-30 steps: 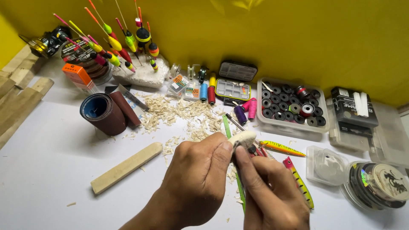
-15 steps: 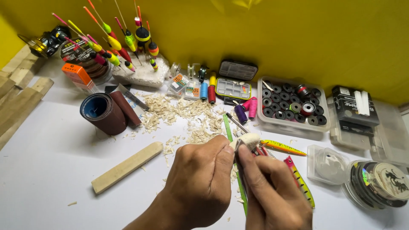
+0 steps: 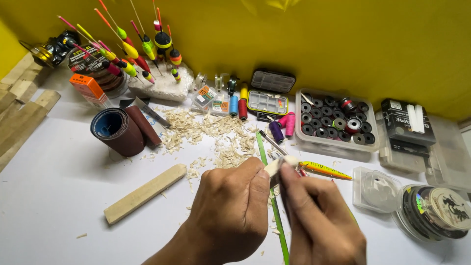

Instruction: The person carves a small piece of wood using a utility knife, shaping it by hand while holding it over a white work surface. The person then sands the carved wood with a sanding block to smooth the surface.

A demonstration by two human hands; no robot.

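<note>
White table (image 3: 59,186): both hands' grip closed on small wood piece (image 3: 275,166) between fingertips.

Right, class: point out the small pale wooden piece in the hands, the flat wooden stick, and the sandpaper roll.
small pale wooden piece (image 3: 277,167), head view, its bare tip above the thumb.
flat wooden stick (image 3: 144,193), head view, mid-length.
sandpaper roll (image 3: 120,133), head view, its brown outer side.

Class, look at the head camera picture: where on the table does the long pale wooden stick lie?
The wooden stick lies slanted on the white table, left of the left hand and below the sandpaper roll.
</note>
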